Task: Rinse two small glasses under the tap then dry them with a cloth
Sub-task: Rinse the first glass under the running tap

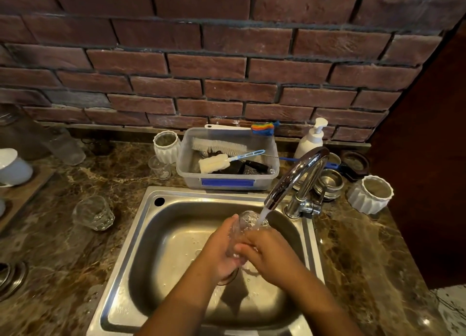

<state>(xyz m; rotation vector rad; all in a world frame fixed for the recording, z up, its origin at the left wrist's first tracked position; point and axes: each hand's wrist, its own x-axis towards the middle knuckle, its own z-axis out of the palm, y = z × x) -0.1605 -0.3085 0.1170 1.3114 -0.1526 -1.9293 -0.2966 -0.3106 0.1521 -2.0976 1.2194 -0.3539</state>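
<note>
Over the steel sink (151,217) I hold a small clear glass (245,220) under the running chrome tap (293,178). My left hand (222,247) grips the glass from the left and my right hand (269,250) wraps round it from the right. Water streams from the spout onto the glass's rim. A second small glass (93,213) stands on the marble counter left of the sink, apart from both hands. No cloth is in view.
A clear plastic tub (227,181) of brushes sits behind the sink. White ribbed cups (166,146) (370,194), a soap pump bottle (311,138), a small clear glass (160,167) and steel lids (330,181) stand around. A brick wall rises behind.
</note>
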